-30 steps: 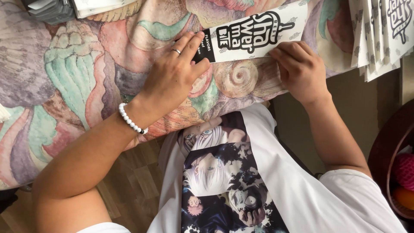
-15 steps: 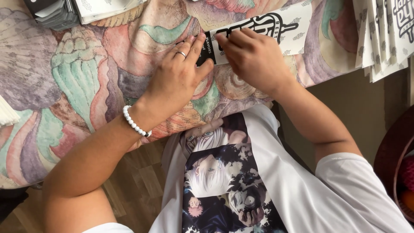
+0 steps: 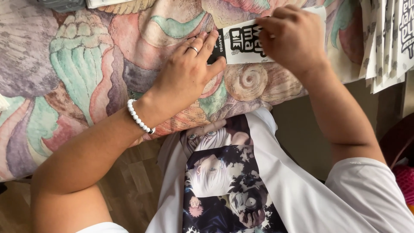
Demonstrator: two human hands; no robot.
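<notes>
My left hand (image 3: 187, 75) pinned the thin, floppy label (image 3: 246, 41) flat by its dark end; my right hand (image 3: 293, 36) pressed its middle, neither grip clenched.

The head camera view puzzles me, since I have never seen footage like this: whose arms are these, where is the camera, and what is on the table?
There is no machine here. The camera sits on a person's head and looks straight down, so you see their own arms and their printed white shirt from above. The table is covered by a colourful patterned cloth. On it lies a long white paper strip with black lettering and a black end. The left hand, with a ring and a white bead bracelet, presses flat on the strip's black end. The right hand lies over the strip's middle, fingers curled on it. A stack of similar printed sheets lies at the far right.
</notes>
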